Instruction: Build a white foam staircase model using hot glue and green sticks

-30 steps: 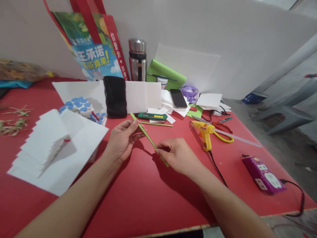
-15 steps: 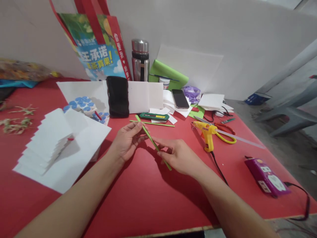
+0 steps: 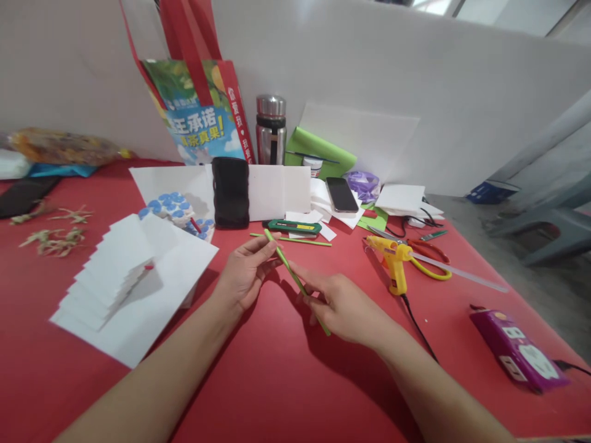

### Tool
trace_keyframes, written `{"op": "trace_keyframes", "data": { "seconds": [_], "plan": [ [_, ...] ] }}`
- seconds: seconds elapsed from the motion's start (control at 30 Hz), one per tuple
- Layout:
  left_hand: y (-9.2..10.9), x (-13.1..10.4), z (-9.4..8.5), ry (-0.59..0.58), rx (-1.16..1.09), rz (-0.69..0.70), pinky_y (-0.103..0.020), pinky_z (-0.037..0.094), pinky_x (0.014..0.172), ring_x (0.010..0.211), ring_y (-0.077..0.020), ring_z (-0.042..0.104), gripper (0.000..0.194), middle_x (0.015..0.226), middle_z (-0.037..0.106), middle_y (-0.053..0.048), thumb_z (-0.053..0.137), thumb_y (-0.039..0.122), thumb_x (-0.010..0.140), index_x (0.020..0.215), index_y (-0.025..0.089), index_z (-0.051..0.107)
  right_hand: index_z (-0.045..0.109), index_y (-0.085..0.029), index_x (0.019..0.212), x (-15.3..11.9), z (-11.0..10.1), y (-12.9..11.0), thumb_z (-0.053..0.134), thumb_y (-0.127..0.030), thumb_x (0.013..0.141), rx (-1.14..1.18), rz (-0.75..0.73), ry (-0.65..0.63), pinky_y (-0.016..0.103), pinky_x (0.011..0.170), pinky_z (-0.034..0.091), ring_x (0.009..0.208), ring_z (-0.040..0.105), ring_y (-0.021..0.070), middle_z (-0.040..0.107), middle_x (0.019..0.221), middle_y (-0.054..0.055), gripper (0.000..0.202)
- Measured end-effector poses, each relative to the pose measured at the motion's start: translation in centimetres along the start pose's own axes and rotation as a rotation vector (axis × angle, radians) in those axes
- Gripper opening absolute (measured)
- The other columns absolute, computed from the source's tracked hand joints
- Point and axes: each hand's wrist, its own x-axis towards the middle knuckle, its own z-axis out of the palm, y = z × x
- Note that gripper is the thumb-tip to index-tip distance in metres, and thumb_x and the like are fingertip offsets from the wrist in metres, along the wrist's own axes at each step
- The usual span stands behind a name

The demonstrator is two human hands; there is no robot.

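One green stick (image 3: 292,273) slanted above the table (image 3: 272,381). The left hand (image 3: 247,272) pinched its far end, the right hand (image 3: 345,307) its nearer half.

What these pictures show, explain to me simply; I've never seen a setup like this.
There is no machine here, only a person's two bare hands, seen by a camera worn on the head that looks forward and down. The left hand pinches a thin green stick near its far end; the right hand holds it lower down. Beyond, a second stick lies on the red table by a cutter. To the right are a glue gun and scissors; to the left, white papers. Farther back stand a flask and a bag.
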Motion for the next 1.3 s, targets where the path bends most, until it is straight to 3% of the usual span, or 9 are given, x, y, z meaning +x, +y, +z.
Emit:
{"op": "trace_keyframes", "data": {
  "seconds": [0.13, 0.3, 0.4, 0.67, 1.3],
  "plan": [
    [0.0, 0.0, -0.2, -0.015, 0.013, 0.014, -0.025, 0.059, 0.07, 0.07, -0.0115, 0.066, 0.044, 0.074, 0.074, -0.002, 0.102, 0.022, 0.052, 0.09, 0.012, 0.084, 0.044, -0.031, 0.163, -0.1, 0.0, 0.0, 0.051, -0.009, 0.089, 0.023, 0.016, -0.016, 0.024, 0.061, 0.046, 0.055, 0.057, 0.0125, 0.072, 0.077, -0.001, 0.077],
    [0.4, 0.0, -0.5, -0.086, 0.021, 0.036, -0.027, 0.059, 0.075, 0.076, -0.0138, 0.067, 0.036, 0.077, 0.076, -0.004, 0.101, 0.023, 0.056, 0.086, 0.013, 0.084, 0.033, -0.037, 0.166, -0.2, -0.3, 0.3, 0.051, -0.012, 0.094, 0.334, 0.059, -0.129, 0.026, 0.063, 0.055, 0.065, 0.071, 0.0142, 0.08, 0.096, 0.002, 0.079],
    [0.7, 0.0, -0.6, -0.136, 0.021, 0.045, -0.027, 0.059, 0.076, 0.078, -0.0143, 0.068, 0.033, 0.077, 0.076, -0.005, 0.101, 0.024, 0.059, 0.086, 0.014, 0.085, 0.031, -0.04, 0.167, -0.3, -0.5, 0.2, 0.052, -0.013, 0.095, 0.453, 0.107, -0.174, 0.026, 0.057, 0.057, 0.066, 0.074, 0.0155, 0.079, 0.098, 0.002, 0.079],
    [1.2, -0.1, -0.6, -0.181, -0.01, -0.007, -0.021, 0.057, 0.07, 0.074, -0.0117, 0.069, 0.033, 0.075, 0.076, -0.003, 0.102, 0.025, 0.058, 0.084, 0.015, 0.083, 0.029, -0.035, 0.168, -0.2, -0.9, 0.2, 0.055, -0.015, 0.096, 0.714, 0.133, -0.283, 0.026, 0.051, 0.059, 0.064, 0.077, 0.0186, 0.078, 0.097, 0.007, 0.079],
    [0.9, -0.1, -0.6, -0.119, 0.016, 0.02, -0.027, 0.055, 0.07, 0.071, -0.0143, 0.065, 0.031, 0.072, 0.072, -0.004, 0.099, 0.022, 0.059, 0.079, 0.012, 0.079, 0.032, -0.029, 0.168, 0.4, -0.8, 1.0, 0.063, -0.019, 0.094, 0.758, 0.129, -0.32, 0.029, 0.056, 0.061, 0.064, 0.079, 0.02, 0.081, 0.096, 0.008, 0.081]
  ]
}}
